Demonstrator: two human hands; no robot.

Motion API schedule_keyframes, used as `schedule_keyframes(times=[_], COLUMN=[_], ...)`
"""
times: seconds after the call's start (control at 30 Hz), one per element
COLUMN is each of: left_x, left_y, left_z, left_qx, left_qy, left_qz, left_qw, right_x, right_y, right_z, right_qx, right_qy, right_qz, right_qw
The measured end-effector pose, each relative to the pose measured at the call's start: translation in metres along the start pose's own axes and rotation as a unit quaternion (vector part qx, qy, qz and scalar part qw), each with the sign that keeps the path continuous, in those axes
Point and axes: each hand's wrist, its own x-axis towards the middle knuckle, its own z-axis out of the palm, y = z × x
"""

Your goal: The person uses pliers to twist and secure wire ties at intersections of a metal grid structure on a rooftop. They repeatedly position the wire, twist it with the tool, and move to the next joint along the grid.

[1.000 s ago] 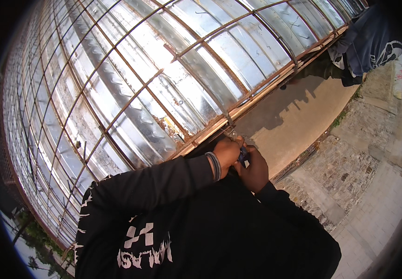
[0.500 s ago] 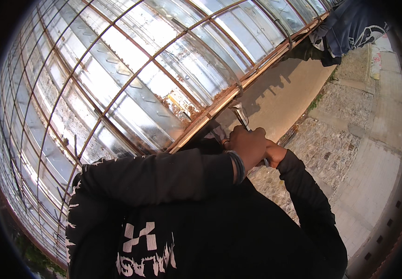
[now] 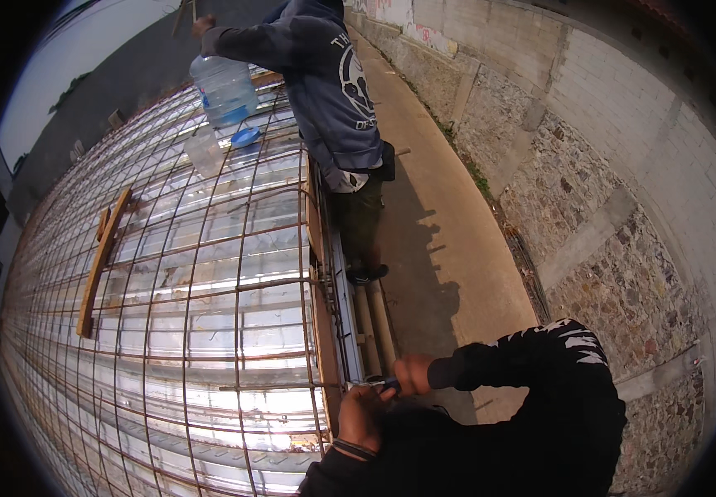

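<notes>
At the right edge of the rebar mesh (image 3: 196, 282), both my hands are close together. My right hand (image 3: 413, 374) is closed around the dark handle of a pliers-like hand tool (image 3: 389, 384); a short bright metal part shows ahead of the grip. My left hand (image 3: 360, 418), with dark bands on the wrist, is beside the tool's front and the wooden edge board (image 3: 321, 340). Its fingers are bent together, and what they hold is hidden. The mesh lies over shiny corrugated metal sheets (image 3: 267, 412).
A person in a dark hoodie (image 3: 312, 91) stands farther along the edge. On the mesh are a large water jug (image 3: 225, 87), a clear container (image 3: 204, 153), a blue lid (image 3: 245, 137) and a wooden piece (image 3: 103, 265). A stone wall (image 3: 615, 257) rises beyond the lower walkway (image 3: 424, 199).
My view has swung up and along the edge, bringing the co-worker and jug into sight. My hands, earlier overlapped on the tool, now sit side by side.
</notes>
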Motion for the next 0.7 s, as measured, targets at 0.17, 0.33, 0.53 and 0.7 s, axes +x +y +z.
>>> schedule_keyframes(times=[0.17, 0.33, 0.53, 0.7], left_x=[-0.044, 0.001, -0.028, -0.045], left_y=[0.025, 0.009, 0.005, 0.012], left_z=[0.039, -0.003, 0.012, 0.043], left_qx=[0.017, 0.256, 0.654, 0.713], left_qy=[-0.008, 0.004, 0.061, 0.069], left_qz=[-0.094, 0.121, 0.320, 0.321], left_qw=[0.995, 0.959, 0.683, 0.620], right_x=[0.045, 0.050, 0.006, -0.021], right_y=[0.036, 0.049, 0.022, 0.008], right_z=[0.012, 0.022, 0.057, 0.064], right_qx=[0.545, 0.489, 0.126, -0.042], right_qy=[-0.617, -0.546, 0.035, 0.331], right_qz=[0.156, 0.129, -0.072, -0.077], right_qw=[0.546, 0.668, 0.989, 0.939])
